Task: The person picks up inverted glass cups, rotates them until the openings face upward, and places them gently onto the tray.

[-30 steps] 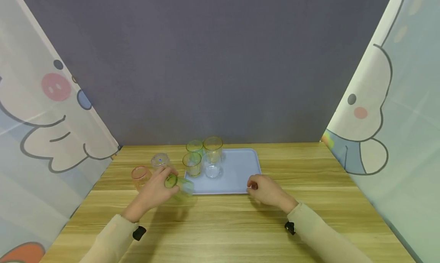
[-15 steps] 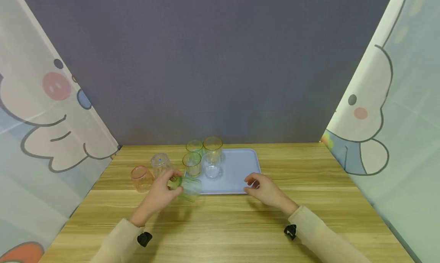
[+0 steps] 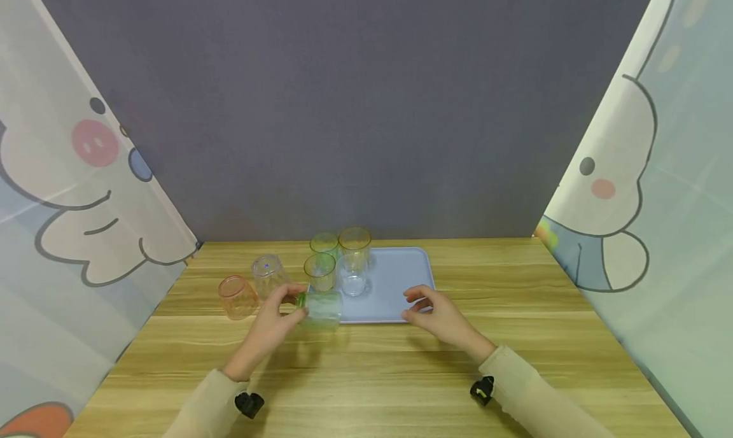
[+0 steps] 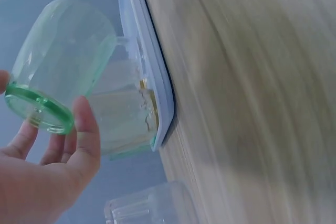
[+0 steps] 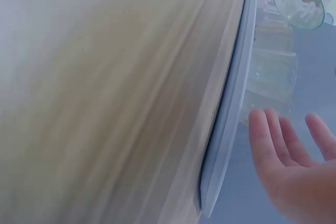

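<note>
My left hand (image 3: pixel 272 326) pinches a green-tinted drinking glass (image 3: pixel 323 307) by its thick base. The glass lies sideways in the air over the front left edge of the pale blue tray (image 3: pixel 397 291), its mouth to the right. In the left wrist view, thumb and fingers go round the base of the green glass (image 4: pixel 65 51). My right hand (image 3: pixel 441 320) hovers at the tray's front right, its fingers loosely bent with nothing between them. On the tray's left part stand a yellowish glass (image 3: pixel 321 279), a clear glass (image 3: pixel 353 282), another green glass (image 3: pixel 324 242) and an amber-rimmed glass (image 3: pixel 355 239).
Left of the tray, a pink glass (image 3: pixel 238 299) and a clear, faintly purple glass (image 3: pixel 268 274) are upside down on the wooden table (image 3: pixel 378 381). A grey partition (image 3: pixel 366 120) rises behind the table. Cartoon-printed curtains (image 3: pixel 641 190) hang at both sides.
My left hand has carried the green glass rightward, toward the tray, and the glass has turned closer to level. My right hand has shifted slightly left, its fingers spread a little more.
</note>
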